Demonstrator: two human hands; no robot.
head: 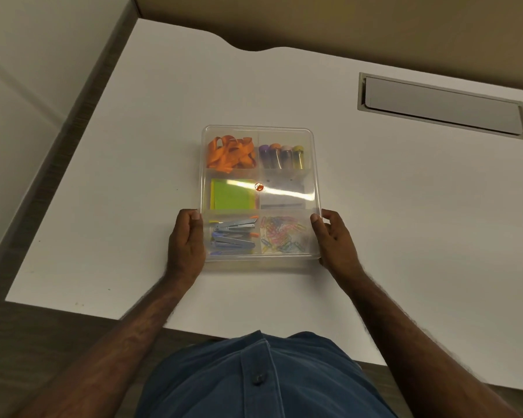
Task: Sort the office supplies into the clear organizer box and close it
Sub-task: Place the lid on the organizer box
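Both hands, left hand and right hand, clasp the organizer box; uneven thumb pressure could leave its lid unseated.

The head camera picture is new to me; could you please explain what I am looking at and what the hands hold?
The camera sits on a person's head, looking down at their own arms; no robot is involved. On the white desk rests a clear box with its lid on. Through the lid you see orange bands, sticky notes, staplers and paper clips. The left hand and right hand grip its near sides.
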